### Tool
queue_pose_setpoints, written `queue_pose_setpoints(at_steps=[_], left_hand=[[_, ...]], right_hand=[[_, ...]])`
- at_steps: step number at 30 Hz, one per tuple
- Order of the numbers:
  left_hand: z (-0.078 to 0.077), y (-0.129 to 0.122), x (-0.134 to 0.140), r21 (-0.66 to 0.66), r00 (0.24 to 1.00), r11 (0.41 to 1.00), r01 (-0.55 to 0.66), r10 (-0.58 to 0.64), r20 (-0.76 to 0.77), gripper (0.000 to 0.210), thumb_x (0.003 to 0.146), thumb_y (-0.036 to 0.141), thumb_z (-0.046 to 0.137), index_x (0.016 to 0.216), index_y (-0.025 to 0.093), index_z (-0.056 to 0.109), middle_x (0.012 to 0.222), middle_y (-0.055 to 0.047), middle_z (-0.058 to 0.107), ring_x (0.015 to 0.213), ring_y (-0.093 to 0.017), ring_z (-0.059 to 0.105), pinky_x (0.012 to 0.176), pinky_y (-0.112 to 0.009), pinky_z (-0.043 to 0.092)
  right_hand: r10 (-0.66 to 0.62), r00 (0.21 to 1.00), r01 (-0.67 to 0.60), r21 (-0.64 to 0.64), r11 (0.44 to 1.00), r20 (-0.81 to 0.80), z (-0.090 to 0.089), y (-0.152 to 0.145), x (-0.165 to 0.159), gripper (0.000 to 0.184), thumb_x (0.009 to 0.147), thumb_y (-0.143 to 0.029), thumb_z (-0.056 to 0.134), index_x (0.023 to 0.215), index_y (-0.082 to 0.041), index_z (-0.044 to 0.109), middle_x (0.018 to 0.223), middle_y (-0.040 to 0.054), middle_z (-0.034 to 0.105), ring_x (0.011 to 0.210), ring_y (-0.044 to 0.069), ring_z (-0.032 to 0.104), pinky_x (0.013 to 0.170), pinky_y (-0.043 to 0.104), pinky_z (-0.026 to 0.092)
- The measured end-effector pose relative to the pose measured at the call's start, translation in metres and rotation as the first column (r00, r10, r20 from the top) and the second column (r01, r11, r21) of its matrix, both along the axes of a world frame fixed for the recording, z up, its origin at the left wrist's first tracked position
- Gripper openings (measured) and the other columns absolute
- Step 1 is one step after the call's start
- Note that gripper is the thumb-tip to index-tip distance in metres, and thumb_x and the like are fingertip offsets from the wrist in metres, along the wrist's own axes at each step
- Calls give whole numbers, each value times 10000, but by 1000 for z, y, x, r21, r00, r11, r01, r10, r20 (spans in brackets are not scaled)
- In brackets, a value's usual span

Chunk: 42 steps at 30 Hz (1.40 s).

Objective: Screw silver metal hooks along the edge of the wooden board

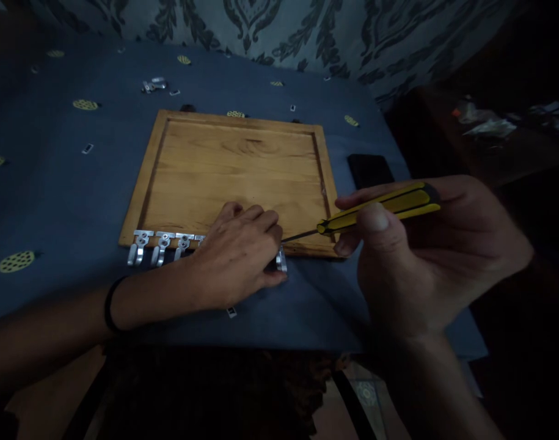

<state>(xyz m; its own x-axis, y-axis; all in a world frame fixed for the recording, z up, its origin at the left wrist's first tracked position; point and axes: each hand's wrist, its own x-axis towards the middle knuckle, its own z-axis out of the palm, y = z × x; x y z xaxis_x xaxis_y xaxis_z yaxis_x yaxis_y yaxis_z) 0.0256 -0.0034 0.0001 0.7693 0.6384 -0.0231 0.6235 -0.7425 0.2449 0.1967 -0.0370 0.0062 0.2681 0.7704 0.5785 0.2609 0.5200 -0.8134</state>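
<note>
At nine o'clock from our right hand (414, 275), which clasps one yellow screwdriver (346, 219), long axis toward half past eight, we list one metal hook (281, 261) at the near edge of the wooden board (233, 165), our left hand (237, 253) nearer, its grip too hidden to tell.

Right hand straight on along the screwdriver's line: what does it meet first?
Likely the left hand, at the wooden board: the screwdriver in the right hand points at it. The metal hook there might come first; depth is unclear.
</note>
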Motion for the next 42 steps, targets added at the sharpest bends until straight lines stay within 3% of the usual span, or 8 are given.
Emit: queue_pose_setpoints(at_steps=[3, 8, 14, 25, 33, 36, 42], left_hand=[[-1, 0, 0, 11, 1000, 1000, -5, 5, 11, 352, 875, 468, 734, 966, 131, 690, 1028, -102, 661, 1054, -301, 599, 919, -444, 403], [-3, 1, -1, 8, 1000, 1000, -4, 4, 10, 351, 867, 456, 743, 965, 124, 681, 1018, -97, 663, 1034, -294, 604, 917, -441, 402], [0, 0, 0, -8, 1000, 1000, -10, 9, -11, 364, 879, 462, 733, 996, 120, 685, 1041, -106, 666, 1068, -306, 606, 921, -447, 404], [1, -1, 1, -26, 1000, 1000, -13, 12, -25, 387, 889, 459, 727, 1051, 110, 681, 1083, -108, 654, 1118, -320, 596, 968, -460, 393], [2, -1, 1, -38, 1000, 999, -9, 8, -22, 380, 893, 468, 720, 1043, 119, 696, 1087, -115, 652, 1122, -329, 598, 967, -482, 406], [2, -1, 1, -43, 1000, 999, -8, 7, -22, 362, 888, 457, 728, 1021, 122, 700, 1078, -116, 655, 1108, -325, 597, 960, -483, 408], [2, -1, 1, -39, 999, 999, -12, 11, -36, 372, 885, 459, 735, 1046, 126, 694, 1104, -116, 659, 1123, -321, 598, 956, -470, 411]], right_hand=[[-80, 996, 79, 9, 997, 51, 4, -3, -2, 40, 833, -294, 782, 858, -274, 757, 804, -2, 752, 443, 162, 561, 380, 392, 527], [-243, 963, 240, 41, 970, 116, 9, -8, -3, 180, 842, -462, 757, 816, -286, 779, 791, 15, 733, 461, 166, 546, 405, 410, 490], [-95, 992, 99, -35, 994, 87, 6, -9, 1, 128, 835, -356, 778, 855, -230, 785, 830, 40, 748, 439, 143, 560, 387, 386, 514], [4, 1000, -4, -50, 999, 7, -2, -10, 4, 102, 824, -248, 805, 902, -229, 741, 877, -13, 756, 491, 115, 591, 429, 336, 544], [138, 979, -115, -152, 982, 150, 16, -8, 15, 252, 833, -198, 780, 1043, -337, 782, 923, -21, 757, 563, 153, 657, 512, 367, 625], [129, 969, -94, -166, 982, 209, 20, -8, 18, 198, 834, -184, 777, 972, -324, 800, 940, -29, 756, 576, 131, 647, 516, 344, 617], [44, 958, -33, -45, 998, 283, 13, -7, 21, 192, 795, -178, 815, 926, -314, 780, 900, -38, 766, 677, 181, 671, 592, 394, 578]])
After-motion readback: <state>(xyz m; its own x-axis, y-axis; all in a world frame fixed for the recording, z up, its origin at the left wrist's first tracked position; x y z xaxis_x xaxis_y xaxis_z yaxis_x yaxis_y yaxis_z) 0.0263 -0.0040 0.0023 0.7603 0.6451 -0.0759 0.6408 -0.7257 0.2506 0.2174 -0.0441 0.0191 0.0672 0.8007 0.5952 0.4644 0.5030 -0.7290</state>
